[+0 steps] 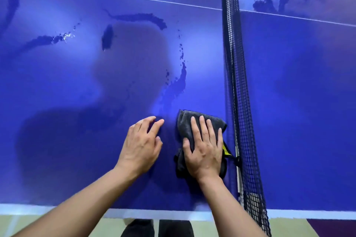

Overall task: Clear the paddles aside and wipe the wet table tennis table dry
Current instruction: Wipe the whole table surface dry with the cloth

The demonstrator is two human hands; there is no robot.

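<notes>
Right hand (204,146) flat on cloth (185,121), fingers straight, pressing, not gripping. Left hand (142,144) beside it, fingers loosely bent, tips on table (289,102), holding nothing. Cloth bunched close to table's near edge, just beside net (237,63). Cloth soft, light, limp; probably drags once soaked, so press palm on middle or pinch folded edge. Water streaks (181,79) toward table's middle, not yet wiped. Paddles not in view.

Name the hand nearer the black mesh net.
Right. The right hand presses the dark grey cloth beside the black mesh net; the left hand lies farther off, beyond the cloth.
</notes>
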